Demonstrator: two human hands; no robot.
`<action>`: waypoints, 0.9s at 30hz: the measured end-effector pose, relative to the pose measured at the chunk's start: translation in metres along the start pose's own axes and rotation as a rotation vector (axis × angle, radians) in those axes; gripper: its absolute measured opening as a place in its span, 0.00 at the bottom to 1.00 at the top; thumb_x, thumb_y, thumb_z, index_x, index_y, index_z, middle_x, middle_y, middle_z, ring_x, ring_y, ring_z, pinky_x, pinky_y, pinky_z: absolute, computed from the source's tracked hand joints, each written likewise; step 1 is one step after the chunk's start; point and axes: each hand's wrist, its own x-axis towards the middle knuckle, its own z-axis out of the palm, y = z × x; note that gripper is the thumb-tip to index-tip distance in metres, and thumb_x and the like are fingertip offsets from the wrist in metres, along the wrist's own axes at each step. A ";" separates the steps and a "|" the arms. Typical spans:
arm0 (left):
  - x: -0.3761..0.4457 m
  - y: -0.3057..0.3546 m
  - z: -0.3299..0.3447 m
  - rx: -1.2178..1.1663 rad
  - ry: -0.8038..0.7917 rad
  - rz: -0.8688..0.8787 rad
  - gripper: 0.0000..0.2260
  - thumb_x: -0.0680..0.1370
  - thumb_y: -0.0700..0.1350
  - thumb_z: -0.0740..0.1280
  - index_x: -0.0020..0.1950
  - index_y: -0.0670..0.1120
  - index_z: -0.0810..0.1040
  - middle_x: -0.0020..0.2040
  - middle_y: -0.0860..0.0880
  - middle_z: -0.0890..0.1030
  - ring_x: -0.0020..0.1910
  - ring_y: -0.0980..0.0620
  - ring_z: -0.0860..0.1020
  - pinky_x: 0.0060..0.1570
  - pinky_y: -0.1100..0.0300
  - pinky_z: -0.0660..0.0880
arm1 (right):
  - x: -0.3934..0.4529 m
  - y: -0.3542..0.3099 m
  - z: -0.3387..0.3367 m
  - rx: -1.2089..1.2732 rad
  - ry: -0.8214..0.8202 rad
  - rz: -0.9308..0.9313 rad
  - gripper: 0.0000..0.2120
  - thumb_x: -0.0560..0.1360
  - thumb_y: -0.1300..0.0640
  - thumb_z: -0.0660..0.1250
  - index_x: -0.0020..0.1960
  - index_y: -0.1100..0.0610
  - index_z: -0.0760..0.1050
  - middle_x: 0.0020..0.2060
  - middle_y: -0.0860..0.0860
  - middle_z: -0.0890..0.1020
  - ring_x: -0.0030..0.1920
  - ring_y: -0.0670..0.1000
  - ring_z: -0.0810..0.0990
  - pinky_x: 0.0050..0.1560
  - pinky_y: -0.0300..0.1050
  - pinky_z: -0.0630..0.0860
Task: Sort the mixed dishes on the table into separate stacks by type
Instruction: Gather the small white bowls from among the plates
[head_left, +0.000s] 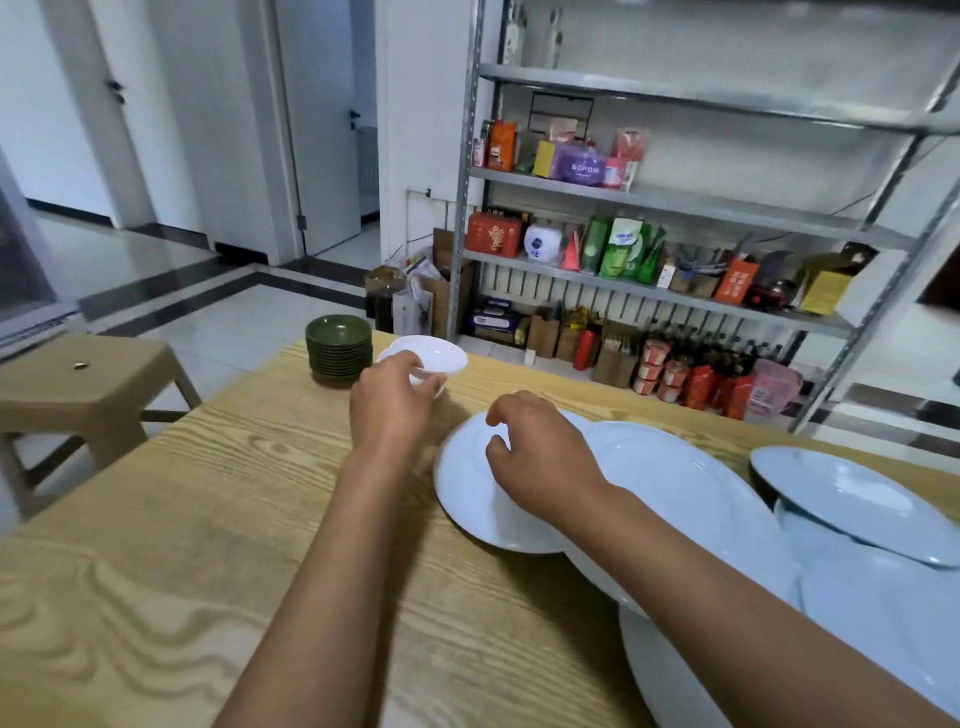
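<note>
Far-left corner of the wooden counter (218, 519): stack of green saucers (338, 351), neat, looks already sorted. Just right of it, near the far edge, the left hand (390, 402) is closed on the near rim of a small white bowl (435, 355); there seems to be another white piece under or behind it, can't tell for sure. Bowl sits just beside the green stack, whether touching unclear. Middle of counter: the right hand (540, 462) rests on a white plate (467, 493), fingers curled loosely over its far rim, not clamped on anything. That plate overlaps a larger white plate (691, 499) to its right. Toward the right edge more white plates (852, 499) lie tilted and overlapping, unsorted; another one (665, 675) at the near-right corner, cut off by the frame. Step in hand, likely: placing or gathering the white bowls by the green stack. Next move probably calls for pinching the small plate's rim and sliding it clear of the bigger plate without dragging it along.
</note>
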 end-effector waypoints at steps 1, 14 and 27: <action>0.001 -0.002 0.004 0.010 0.002 -0.009 0.13 0.74 0.52 0.71 0.55 0.47 0.80 0.52 0.44 0.82 0.50 0.42 0.79 0.48 0.52 0.76 | 0.000 -0.003 0.002 0.000 -0.001 -0.014 0.12 0.77 0.59 0.60 0.59 0.55 0.74 0.58 0.50 0.76 0.59 0.52 0.72 0.54 0.49 0.74; 0.021 -0.027 0.037 0.061 0.011 -0.086 0.22 0.79 0.47 0.66 0.70 0.41 0.69 0.70 0.40 0.71 0.75 0.41 0.57 0.67 0.47 0.64 | 0.008 -0.004 0.005 0.007 0.026 -0.042 0.13 0.77 0.59 0.60 0.60 0.55 0.75 0.59 0.48 0.77 0.59 0.50 0.73 0.55 0.47 0.74; -0.007 0.040 0.042 0.249 -0.279 0.150 0.31 0.77 0.35 0.62 0.77 0.48 0.55 0.79 0.44 0.49 0.77 0.44 0.46 0.73 0.49 0.54 | -0.009 0.050 -0.039 -0.210 0.162 -0.012 0.13 0.75 0.62 0.61 0.59 0.58 0.74 0.57 0.53 0.75 0.57 0.54 0.72 0.54 0.46 0.71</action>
